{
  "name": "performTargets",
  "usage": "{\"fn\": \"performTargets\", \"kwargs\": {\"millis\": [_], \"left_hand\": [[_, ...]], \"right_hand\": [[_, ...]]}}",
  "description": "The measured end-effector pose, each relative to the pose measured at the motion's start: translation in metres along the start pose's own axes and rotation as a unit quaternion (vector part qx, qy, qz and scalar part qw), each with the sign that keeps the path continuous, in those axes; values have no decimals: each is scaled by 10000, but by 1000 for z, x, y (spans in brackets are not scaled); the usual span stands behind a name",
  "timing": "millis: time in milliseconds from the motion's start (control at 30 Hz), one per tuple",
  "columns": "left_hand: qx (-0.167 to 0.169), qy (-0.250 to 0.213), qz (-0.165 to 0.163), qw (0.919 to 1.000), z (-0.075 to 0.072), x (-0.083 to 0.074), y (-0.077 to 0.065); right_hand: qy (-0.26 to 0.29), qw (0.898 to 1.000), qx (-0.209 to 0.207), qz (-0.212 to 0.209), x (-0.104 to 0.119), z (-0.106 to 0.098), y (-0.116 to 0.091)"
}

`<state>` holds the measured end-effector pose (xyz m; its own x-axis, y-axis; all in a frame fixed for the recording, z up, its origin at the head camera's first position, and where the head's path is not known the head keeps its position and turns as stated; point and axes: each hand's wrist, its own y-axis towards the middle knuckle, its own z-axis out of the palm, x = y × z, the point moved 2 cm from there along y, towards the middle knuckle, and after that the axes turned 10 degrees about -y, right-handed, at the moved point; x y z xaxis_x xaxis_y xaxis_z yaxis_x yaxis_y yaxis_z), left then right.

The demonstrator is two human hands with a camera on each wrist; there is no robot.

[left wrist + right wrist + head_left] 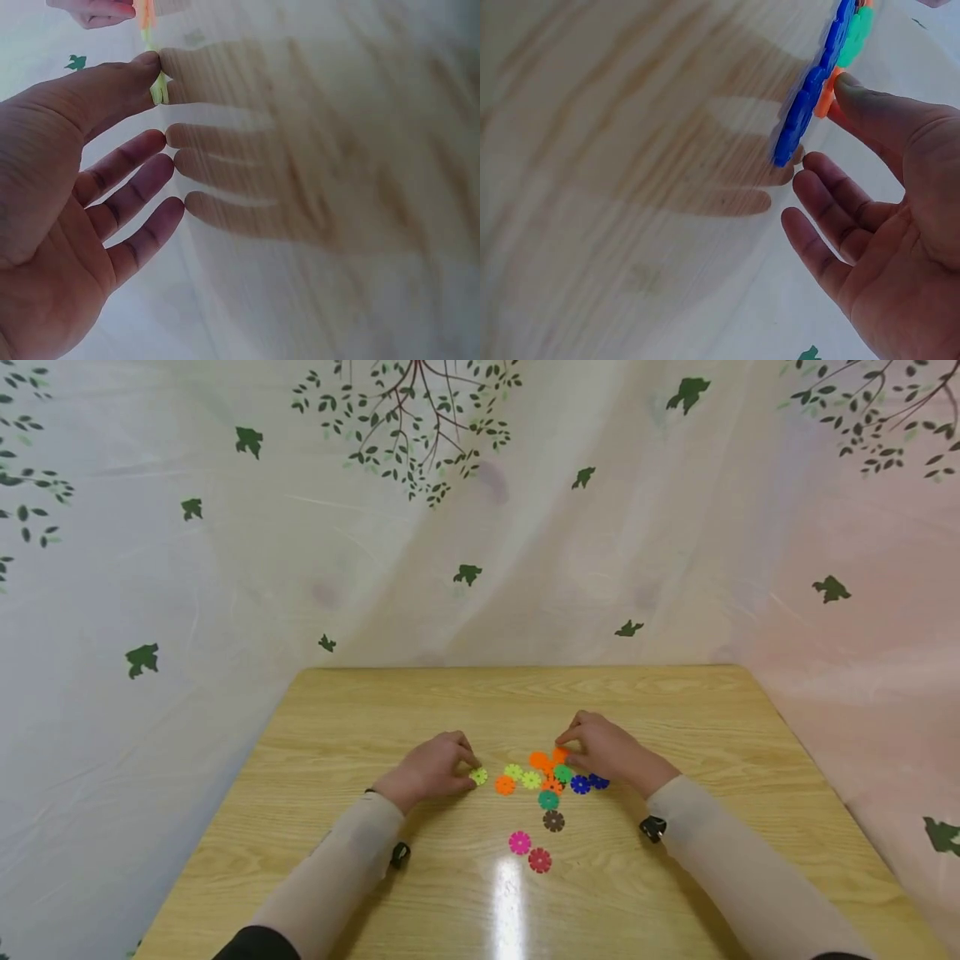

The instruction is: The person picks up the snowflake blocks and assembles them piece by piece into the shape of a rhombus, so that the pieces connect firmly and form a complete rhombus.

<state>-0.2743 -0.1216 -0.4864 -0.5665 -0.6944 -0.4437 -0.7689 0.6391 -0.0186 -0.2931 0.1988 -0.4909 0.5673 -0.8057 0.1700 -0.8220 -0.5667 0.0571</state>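
My left hand (431, 770) pinches a yellow-green notched disc (480, 775) at the left end of a cluster of flat plastic snowflake discs. In the left wrist view, thumb and forefinger meet on this yellow-green disc's edge (159, 93), while the other fingers are spread. At the cluster's far right, my right hand (609, 750) pinches an orange disc (560, 754); its lower fingers stay apart from it in the right wrist view. Under that hand lie two blue discs (581, 785). A green disc (562, 773) sits beside the orange ones, its joints too small to tell.
Between the hands are more yellow-green discs (531, 780) and an orange disc (506, 785). Nearer me are a teal disc (549, 800), a brown disc (553, 821), a pink disc (520, 842) and a red disc (540, 860). A leaf-printed curtain (525, 610) hangs behind the wooden table (337, 710).
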Motion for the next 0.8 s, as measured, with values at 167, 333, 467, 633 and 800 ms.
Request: {"fn": "performTargets", "kwargs": {"millis": [167, 333, 467, 633, 800], "left_hand": [[-22, -213, 20, 9998, 2, -1, 3], [-208, -1181, -127, 9927, 6, 3, 8], [-343, -2069, -335, 9772, 10, 7, 10], [-694, -2448, -442, 9661, 11, 7, 12], [-1422, -2576, -259, 9554, 7, 4, 14]], "right_hand": [[23, 9999, 126, 83, -1, 3, 5], [543, 9971, 290, 440, 0, 2, 7], [1094, 9900, 258, 856, -2, 0, 6], [1759, 9770, 200, 1186, -4, -2, 3], [2338, 9637, 57, 1286, 0, -5, 1]]}}
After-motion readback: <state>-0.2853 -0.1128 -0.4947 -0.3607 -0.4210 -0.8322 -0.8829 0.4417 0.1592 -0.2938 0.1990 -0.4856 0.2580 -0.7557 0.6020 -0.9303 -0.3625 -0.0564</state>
